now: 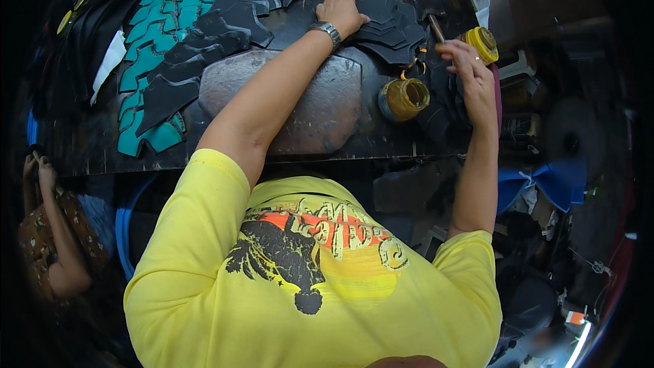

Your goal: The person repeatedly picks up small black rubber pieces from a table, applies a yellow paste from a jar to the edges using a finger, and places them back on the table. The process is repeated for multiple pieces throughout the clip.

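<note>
My left hand [343, 13], a metal watch on its wrist, reaches across the table to the left edge of a fanned stack of black cut-out sheet pieces [387, 27]. Its fingers are curled, and one fingertip touches the stack; what they grip is lost against the dark surface. My right hand [472, 71] is raised at the table's right side, its fingers closed at the lower end of a thin brown handle [435, 27]. The handle's working end cannot be made out. Between my hands stands an open jar [404, 99] smeared with amber, glue-like matter.
A worn slab [313, 112] lies under my left forearm. Left of it are rows of teal cut pieces [146, 65] and more black pieces [238, 20]. A yellow jar [481, 45] stands beyond my right hand. Another person's arm [67, 259] shows at the far left.
</note>
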{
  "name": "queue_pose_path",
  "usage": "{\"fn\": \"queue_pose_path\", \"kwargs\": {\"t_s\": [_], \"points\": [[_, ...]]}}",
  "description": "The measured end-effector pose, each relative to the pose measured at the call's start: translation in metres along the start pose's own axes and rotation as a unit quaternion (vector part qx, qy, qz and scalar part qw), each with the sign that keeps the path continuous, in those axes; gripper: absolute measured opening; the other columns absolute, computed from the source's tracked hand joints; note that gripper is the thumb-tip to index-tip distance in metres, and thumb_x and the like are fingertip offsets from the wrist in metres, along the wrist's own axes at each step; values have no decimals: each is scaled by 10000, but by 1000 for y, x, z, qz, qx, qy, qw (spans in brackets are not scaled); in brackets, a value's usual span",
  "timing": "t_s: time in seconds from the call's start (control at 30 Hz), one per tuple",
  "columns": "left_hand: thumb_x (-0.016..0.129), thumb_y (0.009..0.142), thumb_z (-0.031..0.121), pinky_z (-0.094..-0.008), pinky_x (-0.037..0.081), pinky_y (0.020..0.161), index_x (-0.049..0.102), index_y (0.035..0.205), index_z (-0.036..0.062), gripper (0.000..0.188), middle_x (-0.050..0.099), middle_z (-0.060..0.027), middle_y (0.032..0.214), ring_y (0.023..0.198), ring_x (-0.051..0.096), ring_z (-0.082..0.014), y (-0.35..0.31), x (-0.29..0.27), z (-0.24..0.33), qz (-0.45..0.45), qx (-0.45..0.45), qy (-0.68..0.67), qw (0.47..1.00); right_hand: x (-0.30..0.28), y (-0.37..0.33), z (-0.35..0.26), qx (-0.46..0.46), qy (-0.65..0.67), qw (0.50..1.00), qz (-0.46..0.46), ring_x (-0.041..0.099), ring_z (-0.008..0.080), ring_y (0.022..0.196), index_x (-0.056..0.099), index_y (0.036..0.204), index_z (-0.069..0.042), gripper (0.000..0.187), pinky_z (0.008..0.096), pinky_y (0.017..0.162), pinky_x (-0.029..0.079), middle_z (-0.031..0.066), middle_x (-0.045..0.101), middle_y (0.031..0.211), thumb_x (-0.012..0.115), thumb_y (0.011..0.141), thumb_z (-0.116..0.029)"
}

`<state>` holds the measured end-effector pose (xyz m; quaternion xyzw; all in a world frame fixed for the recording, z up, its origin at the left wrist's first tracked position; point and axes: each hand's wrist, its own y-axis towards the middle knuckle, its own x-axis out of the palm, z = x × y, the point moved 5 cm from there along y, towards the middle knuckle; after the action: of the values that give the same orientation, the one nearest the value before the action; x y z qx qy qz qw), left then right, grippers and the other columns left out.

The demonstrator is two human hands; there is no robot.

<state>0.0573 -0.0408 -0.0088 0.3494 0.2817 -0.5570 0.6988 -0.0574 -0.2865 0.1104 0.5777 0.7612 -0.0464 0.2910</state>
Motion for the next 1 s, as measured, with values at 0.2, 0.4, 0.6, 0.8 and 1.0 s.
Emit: {"fn": "queue_pose_path", "kwargs": {"t_s": [0.2,0.4,0.6,0.8,1.0], "points": [[856,713,419,-389,522,901,694,1222,87,629,728,-117,1127,1069,684,-290,4,4,-11,9,10,-63,998,17,-33,-31,-80,-232,966,-82,467,300,1295,789,1001,-99,277,397,1089,356,134,593,1309,628,952,-319],[795,784,420,-374,554,818,769,1034,70,431,744,-171,974,864,727,-302,-7,-23,-19,84,-2,-264,961,54,-34,-35,-52,-459,869,-176,304,341,1451,792,1015,-103,368,519,1190,192,127,529,1447,626,922,-419],[737,901,180,-255,587,727,666,1112,-54,322,697,-72,941,797,686,-126,-68,-91,-22,-54,53,-558,826,37,-36,-51,-89,-333,938,-22,499,357,1280,784,988,-72,411,478,1101,339,180,617,1291,622,931,-445],[748,895,174,-176,483,615,689,1113,20,274,710,-19,920,778,673,-68,-149,-125,-45,-103,-67,-548,827,41,-69,-51,-46,-257,962,82,556,369,1182,676,1207,-49,320,431,1005,448,190,559,1316,657,922,-195],[761,877,146,-177,475,611,712,1093,8,261,719,-25,915,755,649,-45,-192,-118,-42,-128,-59,-543,828,59,-102,-62,-66,-443,892,55,559,384,1153,697,1105,-52,301,457,994,444,197,572,1272,634,812,-19]]}}
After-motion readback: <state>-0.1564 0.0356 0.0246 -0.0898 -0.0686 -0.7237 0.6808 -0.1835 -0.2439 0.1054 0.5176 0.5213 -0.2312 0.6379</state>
